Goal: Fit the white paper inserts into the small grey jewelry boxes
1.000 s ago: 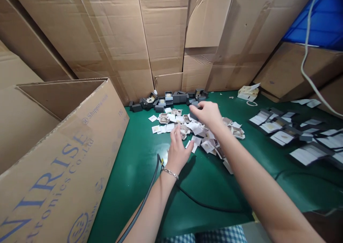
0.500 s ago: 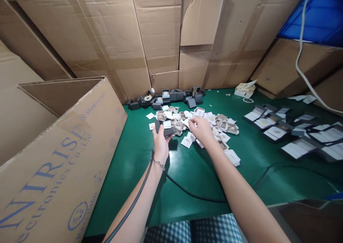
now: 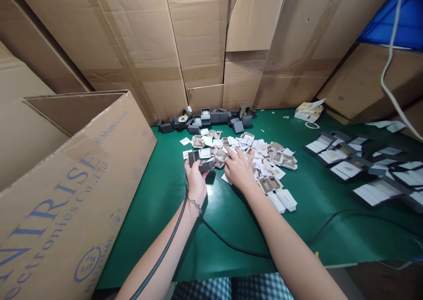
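Note:
My left hand [image 3: 196, 176] is closed around a small dark grey box [image 3: 206, 166] with its lid raised. My right hand [image 3: 239, 170] is spread, palm down, over a heap of white cards and moulded paper inserts [image 3: 261, 148]. Its fingertips touch the left part of the heap, and nothing shows in its grip. Grey-brown inserts [image 3: 270, 183] and folded white cards [image 3: 287, 199] lie just right of that wrist. Behind the heap stands a row of small dark boxes [image 3: 220, 116], some of them open.
A large printed carton [image 3: 82, 185] stands at the left. Opened dark boxes with white linings [image 3: 343, 170] spread over the right of the green table [image 3: 231, 264]. A black cable [image 3: 228, 243] crosses the front, running along my left arm. Cardboard sheets [image 3: 132, 40] wall the back.
My right hand has gone from a pinch to spread fingers and has moved left and nearer to me. The left hand still holds the dark box. The view has shifted slightly.

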Motion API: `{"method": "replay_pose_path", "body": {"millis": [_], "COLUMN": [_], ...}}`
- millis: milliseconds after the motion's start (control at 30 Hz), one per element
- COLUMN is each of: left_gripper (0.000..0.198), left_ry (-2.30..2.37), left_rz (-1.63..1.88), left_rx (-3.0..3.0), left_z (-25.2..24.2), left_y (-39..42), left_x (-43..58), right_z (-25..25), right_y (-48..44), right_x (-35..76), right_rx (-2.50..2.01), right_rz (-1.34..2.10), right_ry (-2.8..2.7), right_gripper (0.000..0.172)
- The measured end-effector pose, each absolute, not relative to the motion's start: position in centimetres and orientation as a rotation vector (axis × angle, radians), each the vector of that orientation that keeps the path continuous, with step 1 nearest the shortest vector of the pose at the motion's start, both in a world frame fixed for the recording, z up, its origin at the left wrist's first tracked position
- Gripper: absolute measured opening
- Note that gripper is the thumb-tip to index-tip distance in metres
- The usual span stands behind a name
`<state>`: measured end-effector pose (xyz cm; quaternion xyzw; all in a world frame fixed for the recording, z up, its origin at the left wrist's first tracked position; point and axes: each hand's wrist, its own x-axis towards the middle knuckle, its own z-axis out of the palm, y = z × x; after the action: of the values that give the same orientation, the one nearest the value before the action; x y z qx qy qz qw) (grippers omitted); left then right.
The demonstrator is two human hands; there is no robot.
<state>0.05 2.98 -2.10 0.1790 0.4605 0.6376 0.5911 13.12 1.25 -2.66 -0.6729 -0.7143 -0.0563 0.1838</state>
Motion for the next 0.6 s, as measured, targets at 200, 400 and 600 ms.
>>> {"method": "replay_pose_path", "body": {"millis": [200,400,600], "left_gripper": [0.032,0.020,0.017], "left_ry": [1.078,0.886,0.755], "left_rz": [1.526,1.529,1.382], "left_rx": [0.395,0.262,0.159], "left_z": [-2.4,-1.9,-1.4], "left_y": [3.2,3.1,3.2], "left_x": [0.0,-0.2,-0.6], "right_z": [-2.9,-3.5,-2.9], "right_y": [1.0,0.8,1.1], "right_x": [12.7,11.9,11.8], "right_rx": [-1.798,-1.797,-1.742], "right_rz": [-0.098,-0.026,0.169], "right_ry": [-2.168,-2.232,-1.932], "right_gripper": [0.035,0.050,0.043]}}
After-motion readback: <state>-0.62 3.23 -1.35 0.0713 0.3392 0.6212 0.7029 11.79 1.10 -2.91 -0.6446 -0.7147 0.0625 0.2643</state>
